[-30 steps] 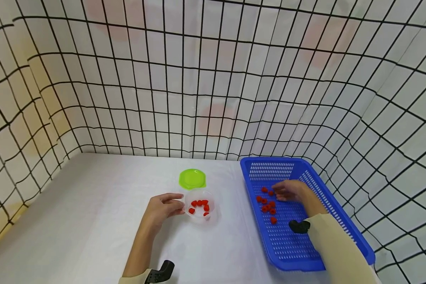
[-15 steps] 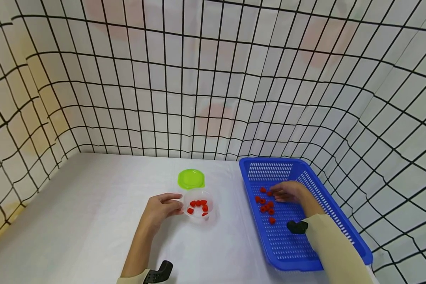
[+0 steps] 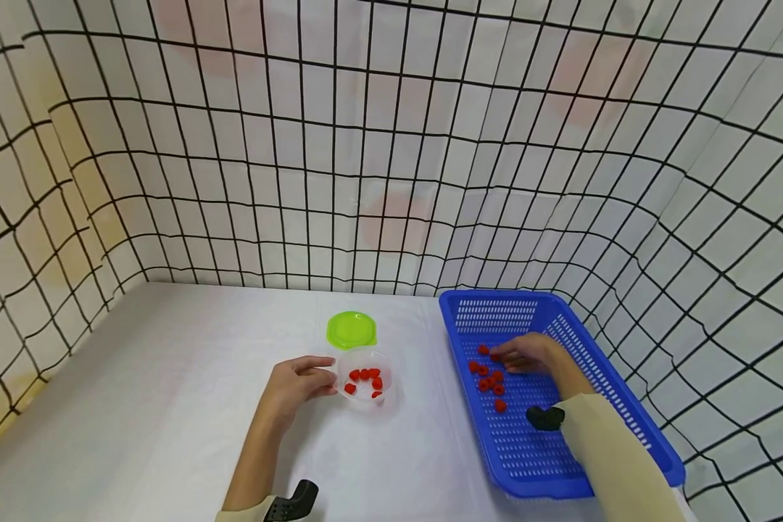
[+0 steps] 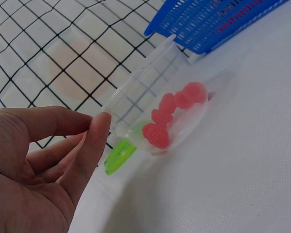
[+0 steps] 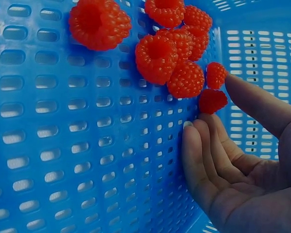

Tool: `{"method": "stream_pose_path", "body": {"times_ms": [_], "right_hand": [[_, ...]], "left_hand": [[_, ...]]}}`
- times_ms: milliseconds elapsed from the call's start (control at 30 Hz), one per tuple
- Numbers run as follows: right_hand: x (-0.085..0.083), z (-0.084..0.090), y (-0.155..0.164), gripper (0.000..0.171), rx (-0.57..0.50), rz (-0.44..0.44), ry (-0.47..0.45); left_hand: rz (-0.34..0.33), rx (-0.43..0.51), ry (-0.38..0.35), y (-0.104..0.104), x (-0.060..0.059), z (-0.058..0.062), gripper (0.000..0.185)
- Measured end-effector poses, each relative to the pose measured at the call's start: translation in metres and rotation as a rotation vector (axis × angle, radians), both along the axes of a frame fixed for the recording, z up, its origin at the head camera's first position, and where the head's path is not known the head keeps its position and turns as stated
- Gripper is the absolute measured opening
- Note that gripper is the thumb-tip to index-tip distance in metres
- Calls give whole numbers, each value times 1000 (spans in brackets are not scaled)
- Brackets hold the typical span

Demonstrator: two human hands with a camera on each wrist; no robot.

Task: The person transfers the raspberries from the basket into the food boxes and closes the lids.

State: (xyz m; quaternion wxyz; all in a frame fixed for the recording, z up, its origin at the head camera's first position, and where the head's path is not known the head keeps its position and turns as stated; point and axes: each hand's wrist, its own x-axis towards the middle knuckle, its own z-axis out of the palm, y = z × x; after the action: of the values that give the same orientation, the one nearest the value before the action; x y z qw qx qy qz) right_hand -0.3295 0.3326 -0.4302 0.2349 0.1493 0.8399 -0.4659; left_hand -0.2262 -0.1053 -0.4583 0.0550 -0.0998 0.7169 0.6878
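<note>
Right hand [image 3: 525, 354] in blue basket [image 3: 626, 428], fingers closing on a raspberry [image 5: 212, 101] w/o firm grip yet, left hand [image 3: 296, 380] relaxed vs clear cup [image 3: 367, 378] on tabletop; too hard a pinch could squash the berry.

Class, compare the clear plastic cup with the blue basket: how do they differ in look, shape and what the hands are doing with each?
The clear cup is see-through, round and small; the blue basket is opaque, rectangular, perforated and much larger. The left hand touches the clear cup from outside; the right hand reaches inside the blue basket, fingertips at a raspberry. Both rest on the white table and hold red raspberries.
</note>
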Motion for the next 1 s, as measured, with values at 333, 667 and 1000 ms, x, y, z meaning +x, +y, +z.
{"method": "stream_pose_path", "body": {"times_ms": [333,667,1000], "right_hand": [[1,-4,-5,34,3,24,4],[3,-3,-3,35,4,21,0],[1,0,0,37,-2,-6,-3]], "left_hand": [[-4,9,10,-2,2,0,28],[-6,2,12,0,1,-1,28],[-8,-6,-1,2,1,0,28]]}}
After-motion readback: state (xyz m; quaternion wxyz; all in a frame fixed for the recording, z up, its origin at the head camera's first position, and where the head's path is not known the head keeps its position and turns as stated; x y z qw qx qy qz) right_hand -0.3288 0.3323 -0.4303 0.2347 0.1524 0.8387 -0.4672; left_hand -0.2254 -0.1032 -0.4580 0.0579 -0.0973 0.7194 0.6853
